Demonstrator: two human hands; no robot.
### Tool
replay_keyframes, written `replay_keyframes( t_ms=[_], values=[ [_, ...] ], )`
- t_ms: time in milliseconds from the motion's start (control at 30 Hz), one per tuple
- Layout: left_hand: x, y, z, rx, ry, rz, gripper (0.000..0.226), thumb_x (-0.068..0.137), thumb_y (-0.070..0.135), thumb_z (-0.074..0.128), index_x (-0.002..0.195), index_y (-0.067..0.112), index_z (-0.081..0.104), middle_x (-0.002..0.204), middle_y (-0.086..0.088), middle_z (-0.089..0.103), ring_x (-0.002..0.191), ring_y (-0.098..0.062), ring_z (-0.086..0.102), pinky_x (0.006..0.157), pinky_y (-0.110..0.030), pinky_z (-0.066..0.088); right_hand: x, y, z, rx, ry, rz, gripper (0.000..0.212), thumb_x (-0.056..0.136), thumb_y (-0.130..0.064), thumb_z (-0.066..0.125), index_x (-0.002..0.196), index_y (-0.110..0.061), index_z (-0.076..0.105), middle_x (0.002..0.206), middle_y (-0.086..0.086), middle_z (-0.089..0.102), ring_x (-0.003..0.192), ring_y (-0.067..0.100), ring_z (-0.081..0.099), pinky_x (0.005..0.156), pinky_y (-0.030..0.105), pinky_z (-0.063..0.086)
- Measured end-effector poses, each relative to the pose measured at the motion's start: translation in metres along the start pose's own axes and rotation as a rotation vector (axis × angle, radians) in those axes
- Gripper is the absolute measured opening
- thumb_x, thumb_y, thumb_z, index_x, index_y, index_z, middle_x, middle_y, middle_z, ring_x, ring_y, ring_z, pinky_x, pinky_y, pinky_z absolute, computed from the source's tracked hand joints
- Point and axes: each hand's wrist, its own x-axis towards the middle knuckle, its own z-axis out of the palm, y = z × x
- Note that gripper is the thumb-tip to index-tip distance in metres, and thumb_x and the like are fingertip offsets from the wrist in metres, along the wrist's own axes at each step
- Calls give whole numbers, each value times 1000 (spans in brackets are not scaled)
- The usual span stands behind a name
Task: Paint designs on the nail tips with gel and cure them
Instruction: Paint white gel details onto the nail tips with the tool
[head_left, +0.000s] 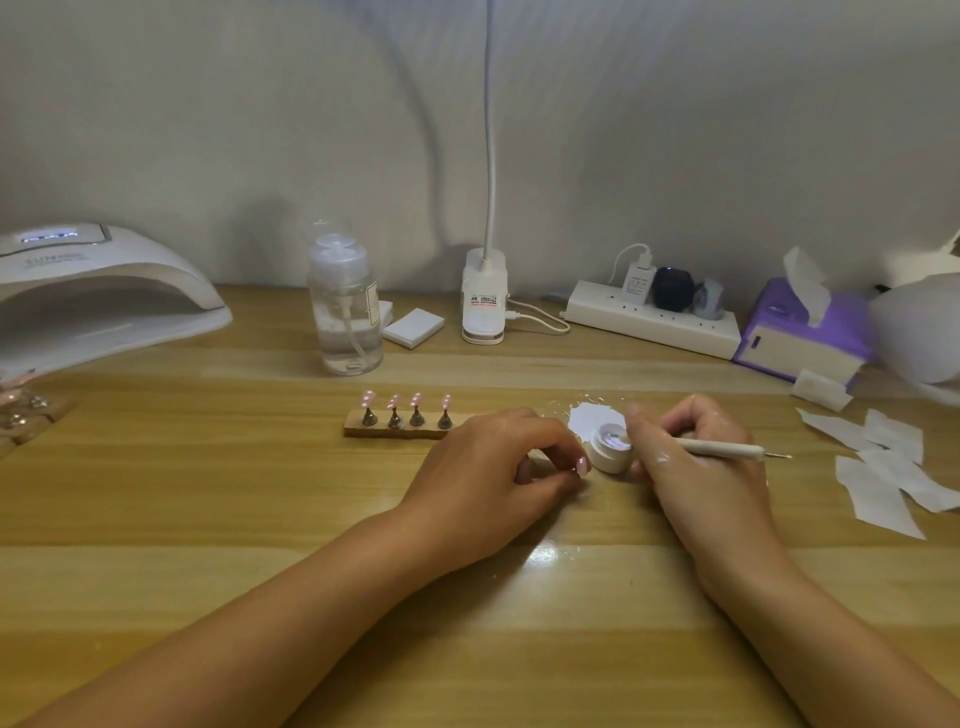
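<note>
Two hands rest on the wooden table (260, 525), with the curing lamp (93, 291) at far left. A wooden holder (358, 431) with four pink nail tips (393, 401) stands just behind the left hand (493, 462). The right hand (696, 462) grips a white brush (727, 450), touching the open gel pot (612, 453). The left hand is curled, pinching what looks like a fifth pink tip (582, 465), partly hidden.

At the back-left edge of the wooden worktop (208, 493), the white arched plastic nail-curing lamp (104, 291) is showing grey lettering starting "SUN"; the rest is too faint. Its lit top display (49, 238) is glowing, digits unreadable. Labels on the white clip-lamp base (484, 301) & white plug-in charger (638, 283): print too small to read.
</note>
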Motion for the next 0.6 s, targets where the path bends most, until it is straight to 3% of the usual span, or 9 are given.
replay_keyframes(
  t_ms=[133, 233, 300, 433, 533, 600],
  values=[
    [0, 1, -1, -4, -14, -2, 8, 86, 29, 70, 89, 36, 66, 89, 20, 66, 67, -4, 56, 66, -29, 50, 0, 1, 0, 2, 5, -13, 30, 89, -35, 70, 71, -16, 54, 55, -6, 67, 46, -5, 54, 55, 27, 37],
    [0, 1, -2, 3, -20, -4, 8, 86, 27, 70, 88, 34, 66, 90, 20, 68, 68, -3, 57, 66, -28, 48, 0, 2, 1, -36, 4, -28, 31, 87, -34, 70, 71, -13, 54, 55, -9, 66, 49, -7, 56, 47, 10, 37],
    [0, 1, -1, 3, -21, -7, 7, 85, 27, 70, 88, 33, 67, 90, 19, 68, 67, -3, 56, 66, -28, 49, -1, 2, 1, -52, -3, -29, 32, 87, -36, 70, 72, -13, 55, 58, -10, 67, 52, -8, 56, 47, 7, 36],
    [0, 1, -1, -5, -24, -4, 6, 86, 27, 70, 88, 33, 68, 90, 18, 68, 66, -3, 56, 66, -30, 50, -1, 0, 0, -27, -3, -36, 32, 88, -36, 71, 72, -13, 55, 61, -3, 67, 51, -4, 55, 48, 12, 37],
    [-1, 0, -1, -19, -20, -9, 8, 85, 26, 71, 87, 33, 67, 90, 19, 68, 64, -4, 56, 64, -27, 47, -3, -3, -1, 79, 4, -3, 31, 89, -34, 68, 71, -15, 53, 55, -2, 65, 46, -2, 51, 55, 28, 38],
    [-1, 0, -1, -24, -21, -14, 9, 85, 26, 71, 86, 34, 66, 90, 20, 68, 64, -4, 56, 64, -26, 46, -4, -5, -3, 139, 16, 18, 29, 91, -34, 66, 71, -18, 52, 52, -4, 63, 47, 1, 50, 57, 29, 38]
  ],
)
